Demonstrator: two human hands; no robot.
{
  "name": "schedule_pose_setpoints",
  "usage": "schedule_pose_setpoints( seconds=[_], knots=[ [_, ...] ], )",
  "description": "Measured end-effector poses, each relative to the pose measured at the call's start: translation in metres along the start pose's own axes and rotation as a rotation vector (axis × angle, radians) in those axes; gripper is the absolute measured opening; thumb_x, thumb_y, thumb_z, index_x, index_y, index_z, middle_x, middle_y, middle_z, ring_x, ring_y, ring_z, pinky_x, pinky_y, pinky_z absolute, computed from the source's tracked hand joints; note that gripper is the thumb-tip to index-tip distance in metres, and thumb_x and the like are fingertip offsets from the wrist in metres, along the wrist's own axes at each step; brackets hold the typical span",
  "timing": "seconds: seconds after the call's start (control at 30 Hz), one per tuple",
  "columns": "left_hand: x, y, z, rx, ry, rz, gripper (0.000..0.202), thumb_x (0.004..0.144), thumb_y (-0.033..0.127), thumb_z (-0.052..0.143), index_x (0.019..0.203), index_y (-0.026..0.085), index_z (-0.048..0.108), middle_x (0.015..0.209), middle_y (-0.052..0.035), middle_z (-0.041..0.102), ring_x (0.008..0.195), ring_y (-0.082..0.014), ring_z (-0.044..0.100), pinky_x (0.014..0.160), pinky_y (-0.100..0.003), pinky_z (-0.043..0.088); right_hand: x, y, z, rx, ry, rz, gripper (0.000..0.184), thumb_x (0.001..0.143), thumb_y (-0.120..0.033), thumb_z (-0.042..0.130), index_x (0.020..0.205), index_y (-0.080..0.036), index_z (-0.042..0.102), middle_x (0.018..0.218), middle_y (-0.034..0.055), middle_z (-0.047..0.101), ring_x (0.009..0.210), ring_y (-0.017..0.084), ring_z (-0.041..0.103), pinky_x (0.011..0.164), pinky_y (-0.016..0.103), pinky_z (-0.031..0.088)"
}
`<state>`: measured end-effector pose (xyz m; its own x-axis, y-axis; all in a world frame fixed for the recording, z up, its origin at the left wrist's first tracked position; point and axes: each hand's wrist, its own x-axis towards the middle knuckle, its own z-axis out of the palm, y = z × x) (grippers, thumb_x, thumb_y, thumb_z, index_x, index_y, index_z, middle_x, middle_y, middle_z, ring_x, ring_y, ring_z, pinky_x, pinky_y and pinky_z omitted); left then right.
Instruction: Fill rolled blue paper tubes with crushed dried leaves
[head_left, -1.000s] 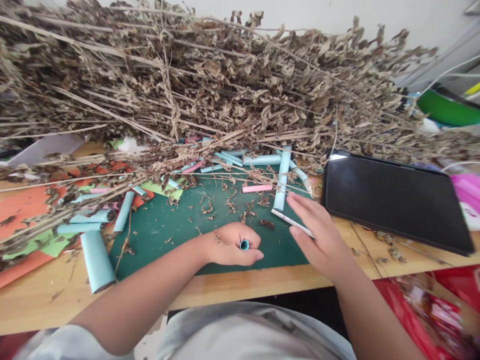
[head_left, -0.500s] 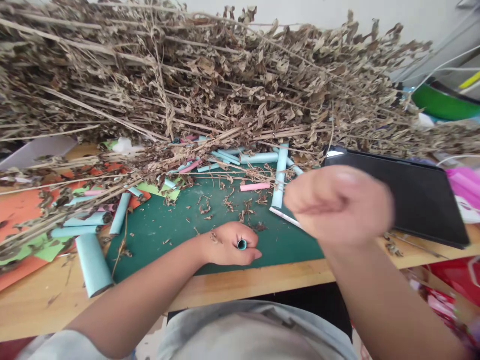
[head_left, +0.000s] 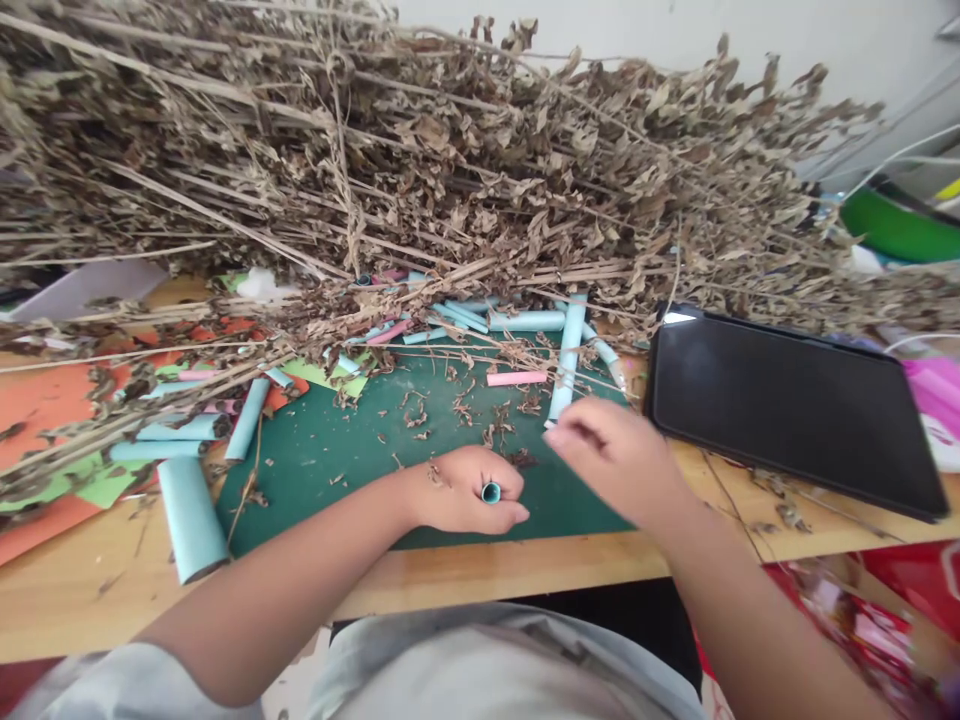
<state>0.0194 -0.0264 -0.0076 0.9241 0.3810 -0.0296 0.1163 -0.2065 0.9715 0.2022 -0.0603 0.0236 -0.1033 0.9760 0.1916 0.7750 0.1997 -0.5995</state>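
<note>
My left hand rests its side on the green cutting mat, fingers wrapped round a light-blue paper tube whose round open end faces up. To its right, over the mat, my right hand is closed with the fingers curled together; what they hold, if anything, is hidden. The pale tip of a thin white stick shows at its fingertips. Just beyond that hand lies a long light-blue paper tube, and left of this a thin pink paper tube.
Dried leafy stalks are heaped along the back. A black tablet lies at the right. More blue tubes, including a thick one, lie at the left near orange paper. Leaf crumbs dot the mat.
My right hand has come down and to the left from a raised fist to the mat, covering most of the white stick. My left hand still holds the blue tube; the view has shifted slightly.
</note>
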Motion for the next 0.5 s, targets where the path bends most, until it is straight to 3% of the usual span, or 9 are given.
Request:
schedule_pose_setpoints(
  seconds=[0.07,0.17,0.5],
  knots=[
    [0.0,0.001,0.0,0.018,0.014,-0.004,0.029,0.069,0.021,0.046,0.046,0.016,0.029,0.046,0.0056,0.028,0.045,-0.006,0.026,0.045,-0.021,0.023,-0.007,0.002,0.018,-0.336,-0.148,0.016,0.02,0.074,-0.039,0.051,0.073,-0.019,0.054,0.07,0.0022,0.055,0.063,0.016,0.051,0.05,0.025,0.03],
    [0.0,0.002,-0.001,0.024,0.016,-0.02,0.03,0.069,0.022,0.046,0.046,0.016,0.028,0.046,0.0057,0.028,0.046,-0.006,0.026,0.045,-0.021,0.024,-0.014,-0.001,0.038,-0.543,-0.222,0.022,0.019,0.074,-0.036,0.051,0.079,-0.019,0.053,0.074,0.0031,0.055,0.068,0.019,0.053,0.051,0.026,0.029],
    [0.0,0.001,0.0,0.029,0.008,0.021,0.028,0.069,0.02,0.045,0.046,0.016,0.029,0.047,0.0056,0.029,0.046,-0.0063,0.026,0.044,-0.021,0.024,-0.016,-0.008,0.043,-0.451,-0.277,-0.05,0.013,0.081,-0.016,0.041,0.077,-0.016,0.054,0.075,0.0047,0.055,0.07,0.017,0.052,0.059,0.026,0.034]
  ],
)
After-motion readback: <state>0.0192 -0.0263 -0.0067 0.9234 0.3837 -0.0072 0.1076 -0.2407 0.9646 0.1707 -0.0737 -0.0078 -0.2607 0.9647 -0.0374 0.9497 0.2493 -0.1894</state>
